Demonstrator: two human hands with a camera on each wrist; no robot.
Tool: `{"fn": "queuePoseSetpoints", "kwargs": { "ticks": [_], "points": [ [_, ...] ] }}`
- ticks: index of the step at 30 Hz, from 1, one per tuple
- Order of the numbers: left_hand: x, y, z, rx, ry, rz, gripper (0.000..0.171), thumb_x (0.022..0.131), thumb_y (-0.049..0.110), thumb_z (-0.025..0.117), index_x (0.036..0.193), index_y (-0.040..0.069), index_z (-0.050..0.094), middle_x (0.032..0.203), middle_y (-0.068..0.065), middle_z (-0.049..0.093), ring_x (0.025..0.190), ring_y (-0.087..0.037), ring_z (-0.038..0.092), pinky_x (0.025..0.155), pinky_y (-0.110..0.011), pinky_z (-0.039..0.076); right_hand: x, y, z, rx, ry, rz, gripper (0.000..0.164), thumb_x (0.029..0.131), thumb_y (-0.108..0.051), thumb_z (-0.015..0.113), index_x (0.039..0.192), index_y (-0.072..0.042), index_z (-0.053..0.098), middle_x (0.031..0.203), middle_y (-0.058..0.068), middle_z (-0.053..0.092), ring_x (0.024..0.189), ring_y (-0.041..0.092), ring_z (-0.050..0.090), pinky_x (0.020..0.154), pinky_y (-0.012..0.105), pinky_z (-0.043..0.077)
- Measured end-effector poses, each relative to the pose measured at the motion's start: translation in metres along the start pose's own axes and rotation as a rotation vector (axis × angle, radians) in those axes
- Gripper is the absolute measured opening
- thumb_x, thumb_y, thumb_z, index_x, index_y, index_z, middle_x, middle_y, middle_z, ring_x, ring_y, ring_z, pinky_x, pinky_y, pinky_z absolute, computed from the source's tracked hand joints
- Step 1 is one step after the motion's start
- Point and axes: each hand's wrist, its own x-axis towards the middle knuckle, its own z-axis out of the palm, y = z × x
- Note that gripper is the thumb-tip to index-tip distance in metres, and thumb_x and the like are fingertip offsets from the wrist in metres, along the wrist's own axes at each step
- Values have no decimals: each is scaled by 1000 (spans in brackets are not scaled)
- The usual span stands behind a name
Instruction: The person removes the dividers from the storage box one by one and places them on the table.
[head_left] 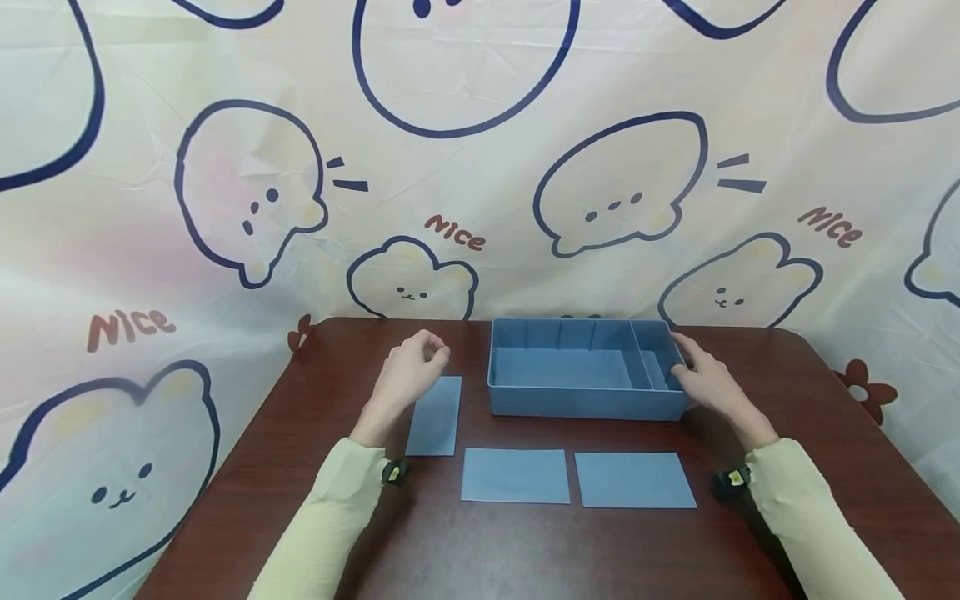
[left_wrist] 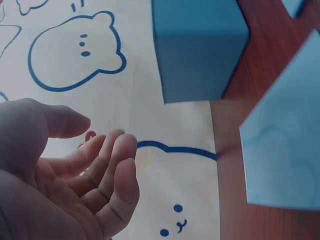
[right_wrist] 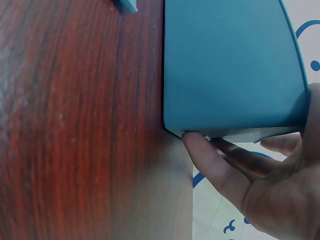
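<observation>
A blue open-topped box (head_left: pixel 570 403) stands at the back of the table, with a divider (head_left: pixel 640 357) setting off a narrow compartment at its right end. My right hand (head_left: pixel 708 379) grips that end, thumb over the rim and fingers against the outer end wall (right_wrist: pixel 235 134). To the left of the box, my left hand (head_left: pixel 408 367) hangs in the air with loosely curled fingers, holding nothing, as the left wrist view shows. Below it lies an upright-set flat blue rectangular panel (head_left: pixel 437 421), partly covered by the hand in the head view.
Two more flat blue panels, a middle one (head_left: pixel 515 476) and a right one (head_left: pixel 636 481), lie side by side in front of the box. The dark wooden table (head_left: pixel 555 554) ends behind the box at a cartoon-printed curtain (head_left: pixel 510 183).
</observation>
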Motion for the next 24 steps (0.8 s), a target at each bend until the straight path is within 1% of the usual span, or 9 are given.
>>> {"fn": "queuePoseSetpoints", "kwargs": {
  "ticks": [7,13,19,24],
  "points": [
    [2,13,9,-64,13,3,27,97,33,55,117,15,57,101,-6,67,81,-22,60,65,-32,47,0,2,1,2,5,-2,65,101,-17,36,159,-15,5,156,35,18,124,62,42,68,48,59],
    [4,23,16,-111,29,14,26,97,32,55,116,15,57,103,-6,69,80,-21,63,68,-32,50,1,2,0,-3,12,-11,65,101,-17,36,159,-15,6,155,35,19,123,61,44,65,45,59],
    [5,31,22,-146,44,38,26,97,32,55,115,15,59,107,-6,69,85,-23,61,71,-35,50,0,1,-1,2,11,-4,65,101,-17,35,159,-15,5,156,34,17,125,62,41,66,46,59],
    [6,38,30,-174,45,42,25,96,32,55,114,15,59,107,-6,69,92,-24,62,75,-38,51,0,0,-1,13,1,-3,65,101,-17,35,159,-15,5,157,33,16,127,61,40,67,48,59]
  ]
}}
